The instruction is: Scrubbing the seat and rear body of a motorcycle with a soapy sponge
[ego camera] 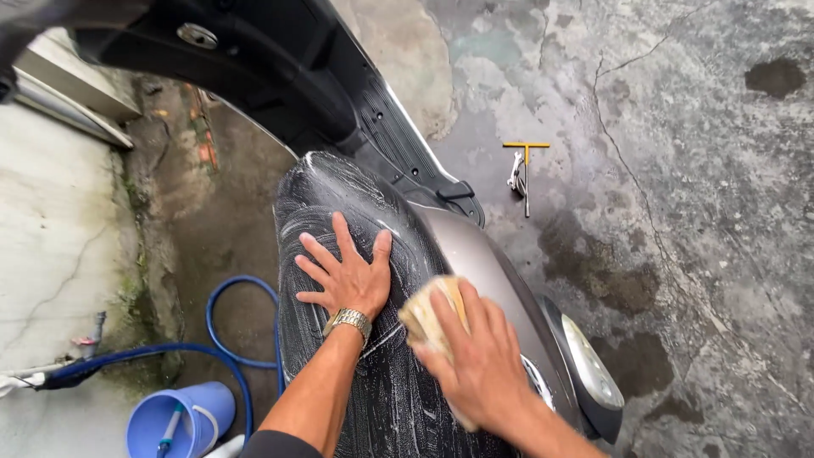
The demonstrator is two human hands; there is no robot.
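— Sponge [431, 315], yellow and sudsy, sits on the scooter seat [356, 254] under the right hand [479, 360]. How would it handle?

— Soft and light, I'd judge, slippery with soap. Best gripped across its top, as those fingers [462, 314] curl over it now.

— And the left hand [348, 276]?

— Flat on the wet black seat, fingers spread wide, a metal watch [348, 320] at the wrist.
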